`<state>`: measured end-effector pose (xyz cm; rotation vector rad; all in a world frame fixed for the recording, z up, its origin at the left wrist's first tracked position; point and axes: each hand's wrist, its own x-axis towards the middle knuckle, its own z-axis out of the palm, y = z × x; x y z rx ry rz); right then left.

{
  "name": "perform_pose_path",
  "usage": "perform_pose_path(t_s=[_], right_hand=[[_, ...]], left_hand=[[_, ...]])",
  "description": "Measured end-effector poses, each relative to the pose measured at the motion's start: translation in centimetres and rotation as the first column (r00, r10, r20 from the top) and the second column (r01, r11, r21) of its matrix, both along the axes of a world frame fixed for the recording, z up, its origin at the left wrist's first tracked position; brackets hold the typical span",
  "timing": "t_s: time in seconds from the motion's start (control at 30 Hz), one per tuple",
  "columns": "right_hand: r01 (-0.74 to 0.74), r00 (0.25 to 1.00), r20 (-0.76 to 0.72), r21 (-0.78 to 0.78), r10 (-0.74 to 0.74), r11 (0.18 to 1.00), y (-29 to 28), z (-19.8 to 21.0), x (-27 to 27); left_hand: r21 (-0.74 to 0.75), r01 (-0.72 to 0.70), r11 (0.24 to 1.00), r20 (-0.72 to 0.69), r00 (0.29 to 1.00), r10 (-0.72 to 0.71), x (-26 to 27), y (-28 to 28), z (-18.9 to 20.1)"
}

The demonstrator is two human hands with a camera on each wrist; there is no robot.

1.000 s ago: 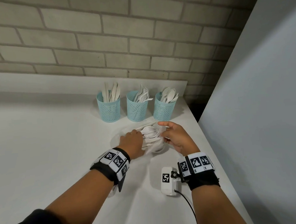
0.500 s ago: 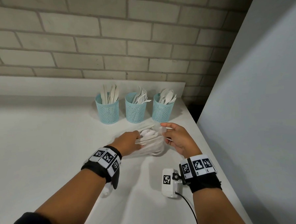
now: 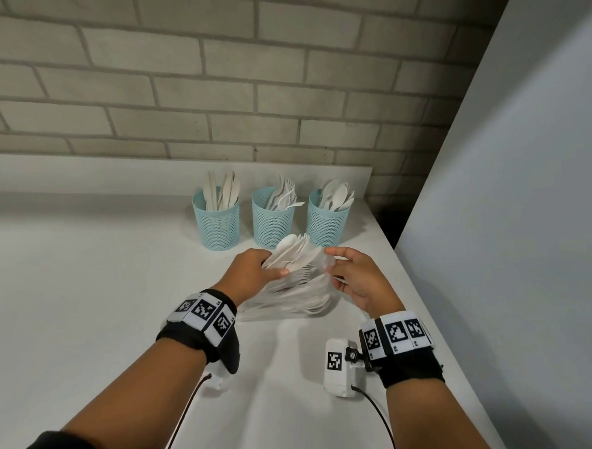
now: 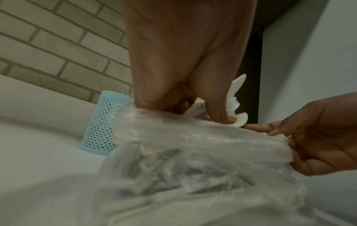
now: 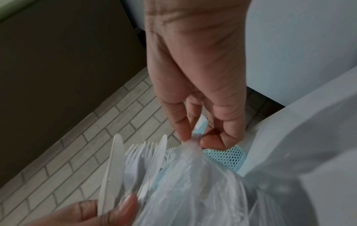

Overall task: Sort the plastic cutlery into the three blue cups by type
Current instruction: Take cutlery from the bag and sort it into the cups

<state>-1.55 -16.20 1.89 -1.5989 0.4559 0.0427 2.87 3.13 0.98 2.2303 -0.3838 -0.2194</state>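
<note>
Three blue mesh cups stand at the back of the white table: the left cup (image 3: 217,225) holds knives, the middle cup (image 3: 273,222) forks, the right cup (image 3: 327,222) spoons. In front of them lies a clear plastic bag (image 3: 291,301) with white cutlery inside. My left hand (image 3: 276,268) grips a mixed bundle of cutlery (image 3: 294,253) that sticks out of the bag's mouth towards the cups. My right hand (image 3: 334,267) pinches the bag's edge. In the right wrist view its fingers (image 5: 181,131) pinch the bag (image 5: 193,175) beside the bundle of forks and knives (image 5: 135,160).
A brick wall (image 3: 212,91) backs the table, with a low ledge behind the cups. A tall grey panel (image 3: 510,213) runs close along the table's right edge, and a dark gap (image 3: 389,224) lies right of the spoon cup.
My left hand has closed round a bundle of cutlery and drawn it up out of the bag's mouth towards the cups. My right hand keeps its pinch on the bag's edge.
</note>
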Motion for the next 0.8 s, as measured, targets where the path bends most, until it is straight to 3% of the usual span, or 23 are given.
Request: perform_pose_path(t_s=[0.47, 0.8], right_hand=[[-0.030, 0.999, 0.031, -0.175, 0.036, 0.984, 0.6, 1.0, 0.5], [-0.029, 0.998, 0.046, -0.378, 0.050, 0.925, 0.6, 2.6, 1.8]], left_hand=[[-0.269, -0.029, 0.963, -0.240, 0.970, -0.038, 1.5, -0.8, 1.7], [-0.385, -0.021, 0.923, -0.182, 0.982, -0.054, 1.8, -1.1, 2.3]])
